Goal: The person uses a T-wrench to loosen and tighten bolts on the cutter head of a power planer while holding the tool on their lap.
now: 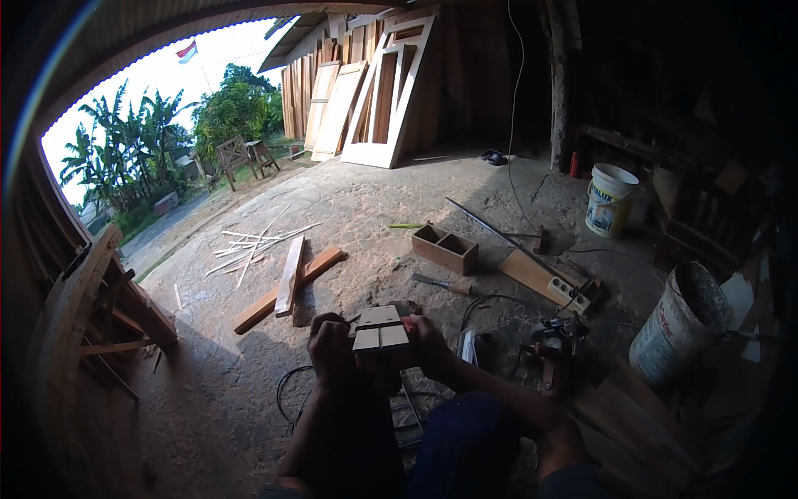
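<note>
Left hand (331,343): clasps the left side of a pale, flat wooden block assembly (381,336), low over the concrete floor (349,216).
Right hand (426,341): grips its right side.
Beyond: open two-compartment wooden box (445,248), white plastic bucket (610,199).

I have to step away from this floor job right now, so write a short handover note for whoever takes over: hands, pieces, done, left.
Left hand: gripping the left side of the small wooden block assembly.
Right hand: gripping its right side.
The assembly is held up in front of the knees; it shows two pale pieces side by side under a third.
Nearby on the ground: power tool to the right, chisel and small wooden box ahead.
Done: pieces are together in hand.
Left: cannot tell whether they are fixed.
</note>
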